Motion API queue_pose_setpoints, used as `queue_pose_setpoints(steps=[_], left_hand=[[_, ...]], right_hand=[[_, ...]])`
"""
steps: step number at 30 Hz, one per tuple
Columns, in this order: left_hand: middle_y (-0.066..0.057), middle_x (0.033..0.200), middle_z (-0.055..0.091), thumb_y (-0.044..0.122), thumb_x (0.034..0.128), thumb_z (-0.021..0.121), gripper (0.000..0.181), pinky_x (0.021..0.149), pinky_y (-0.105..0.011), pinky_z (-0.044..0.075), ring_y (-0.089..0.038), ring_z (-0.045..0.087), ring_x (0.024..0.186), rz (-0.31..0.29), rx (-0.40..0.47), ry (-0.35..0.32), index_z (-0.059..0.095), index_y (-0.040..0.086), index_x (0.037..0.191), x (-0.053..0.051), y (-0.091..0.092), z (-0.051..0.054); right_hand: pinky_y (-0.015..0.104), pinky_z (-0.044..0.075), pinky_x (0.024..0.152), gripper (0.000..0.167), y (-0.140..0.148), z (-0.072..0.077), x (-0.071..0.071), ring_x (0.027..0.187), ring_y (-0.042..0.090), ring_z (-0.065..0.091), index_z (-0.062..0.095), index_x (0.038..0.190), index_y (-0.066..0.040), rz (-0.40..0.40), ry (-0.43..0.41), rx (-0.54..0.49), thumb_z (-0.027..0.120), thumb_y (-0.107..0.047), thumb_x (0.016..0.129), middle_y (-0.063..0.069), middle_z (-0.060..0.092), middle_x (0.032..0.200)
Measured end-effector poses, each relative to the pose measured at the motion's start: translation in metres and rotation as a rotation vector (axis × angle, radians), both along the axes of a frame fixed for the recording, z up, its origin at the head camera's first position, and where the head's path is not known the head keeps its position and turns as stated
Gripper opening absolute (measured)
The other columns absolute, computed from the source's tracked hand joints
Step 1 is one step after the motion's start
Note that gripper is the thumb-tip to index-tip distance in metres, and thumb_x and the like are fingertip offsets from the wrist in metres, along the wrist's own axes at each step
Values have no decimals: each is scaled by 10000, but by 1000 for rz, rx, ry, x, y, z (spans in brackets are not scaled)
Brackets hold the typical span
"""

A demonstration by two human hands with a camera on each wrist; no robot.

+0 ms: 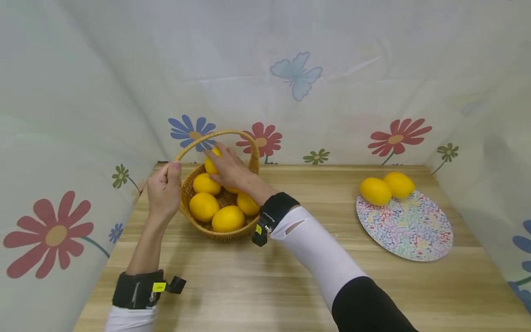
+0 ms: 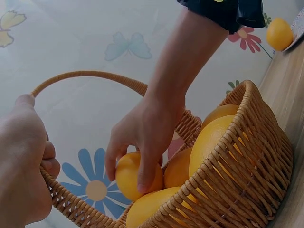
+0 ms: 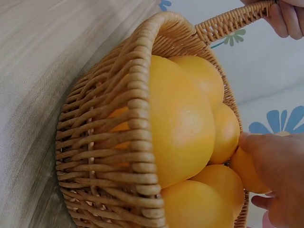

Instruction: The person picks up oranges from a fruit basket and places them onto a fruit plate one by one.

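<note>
A wicker basket (image 1: 224, 236) with several yellow lemons (image 1: 228, 219) in it stands on the table at the back left. My left hand (image 1: 163, 191) grips the left side of its arched handle (image 1: 224, 132). Over the back of the basket, my right hand (image 1: 232, 169) holds a lemon (image 1: 213, 160) between thumb and fingers. In the left wrist view, that lemon (image 2: 127, 176) sits beside the other fruit near the rim. The right wrist view shows it partly hidden behind the right hand (image 3: 280, 171), with larger-looking lemons (image 3: 180, 123) in front.
A round plate (image 1: 408, 230) with a multicoloured pattern lies on the right of the wooden table (image 1: 265, 286). Two lemons (image 1: 375, 191) rest at its back left edge. Flower-printed sheeting (image 1: 332, 115) closes in the back and both sides.
</note>
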State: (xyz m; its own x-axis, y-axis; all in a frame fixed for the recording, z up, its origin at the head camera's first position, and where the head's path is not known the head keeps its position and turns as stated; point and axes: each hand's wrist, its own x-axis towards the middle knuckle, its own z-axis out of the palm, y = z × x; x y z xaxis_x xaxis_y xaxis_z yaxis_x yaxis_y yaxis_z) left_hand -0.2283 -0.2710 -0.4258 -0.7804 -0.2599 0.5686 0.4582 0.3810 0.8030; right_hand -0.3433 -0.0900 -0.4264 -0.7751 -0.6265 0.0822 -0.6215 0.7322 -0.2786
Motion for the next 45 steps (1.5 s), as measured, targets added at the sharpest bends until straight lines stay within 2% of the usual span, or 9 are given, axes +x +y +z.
queue_pose_setpoints(steps=[4,19,23,28,33,35,40,45], left_hand=[[141,556,334,322,1171,568,607,458,-217,160,-35,240,480,-1,-15,3,386,12,681,0,1,1],[140,551,334,314,1175,559,600,462,-200,155,-27,240,472,-9,-17,-2,390,5,689,0,3,2],[145,553,335,324,1175,552,605,464,-203,156,-25,240,478,-5,-20,-1,388,5,687,-1,2,0],[150,552,326,322,1173,547,596,469,-202,149,-22,231,481,-3,-17,-14,376,27,684,-1,1,-1],[146,555,329,312,1175,545,599,472,-194,155,-17,235,482,-12,-9,-29,371,16,685,-1,1,-1],[143,553,330,313,1175,546,600,469,-197,155,-19,235,480,-12,-8,-34,369,20,683,0,0,-1],[140,549,323,317,1173,552,599,469,-195,147,-20,229,477,3,-15,-28,368,19,687,1,0,-1],[135,551,327,315,1174,560,600,469,-201,152,-24,237,477,9,-19,-30,383,13,687,1,0,-1]], right_hand=[[483,514,1284,696,1,-1,-2,1661,399,356,340,1769,-242,-6,-5,-21,661,-317,1156,174,192,1863],[450,536,1244,660,3,4,0,1550,406,441,472,1699,-219,7,62,-24,753,-292,1106,183,310,1799],[471,493,1288,656,11,5,3,1578,405,425,488,1693,-208,43,71,-51,760,-293,1101,197,326,1801],[528,380,1373,669,22,3,3,1639,412,372,508,1683,-164,91,87,-101,777,-287,1083,227,373,1768],[553,316,1400,686,31,-8,-1,1620,401,410,533,1655,-136,134,131,-177,804,-281,1041,242,432,1720],[565,339,1388,698,36,-7,3,1602,410,434,546,1641,-127,150,143,-210,824,-271,1017,248,441,1710],[581,422,1330,688,51,7,27,1542,431,498,599,1592,-100,192,185,-285,868,-242,976,254,482,1664],[514,500,1245,647,69,10,48,1454,384,535,641,1542,-95,244,224,-332,883,-218,955,232,524,1601]])
